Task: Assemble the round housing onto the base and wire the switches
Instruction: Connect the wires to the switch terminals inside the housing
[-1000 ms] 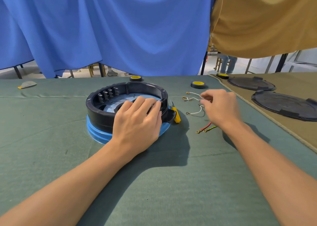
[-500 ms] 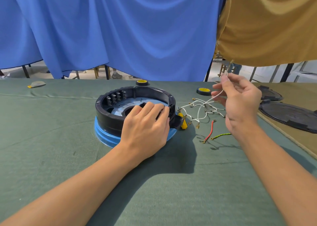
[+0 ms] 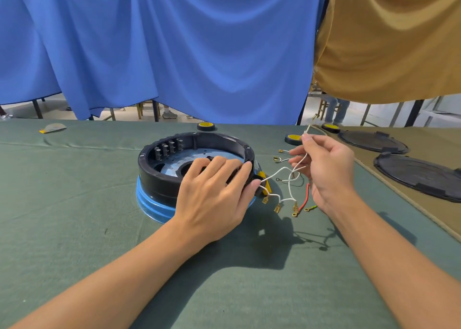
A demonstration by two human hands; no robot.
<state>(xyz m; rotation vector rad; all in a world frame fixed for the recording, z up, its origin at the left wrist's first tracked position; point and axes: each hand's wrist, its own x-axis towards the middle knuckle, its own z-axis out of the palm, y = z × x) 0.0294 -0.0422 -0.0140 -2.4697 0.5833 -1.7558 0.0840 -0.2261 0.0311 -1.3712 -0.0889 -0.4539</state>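
The black round housing (image 3: 159, 179) sits on the blue base (image 3: 147, 201) on the green cloth, with a row of switches (image 3: 169, 147) along its far inner wall. My left hand (image 3: 214, 194) grips the housing's near right rim, fingers over the top and thumb on the outside next to a yellow part (image 3: 266, 182). My right hand (image 3: 329, 169) is raised to the right of the housing and pinches a bundle of white wires (image 3: 289, 181). Their brass terminals hang down to the cloth. A red wire (image 3: 304, 199) and a green-yellow wire (image 3: 310, 207) lie below that hand.
Three yellow-centred black tape rolls (image 3: 206, 126) (image 3: 293, 139) (image 3: 330, 127) stand at the back. Two black round lids (image 3: 371, 141) (image 3: 419, 176) lie on the tan cloth at right. A small flat scrap (image 3: 53, 128) lies far left. Blue and tan curtains hang behind.
My right hand picked the white wires off the cloth and lifted them; their loose ends now hang closer to the housing. My left hand has stayed on the rim.
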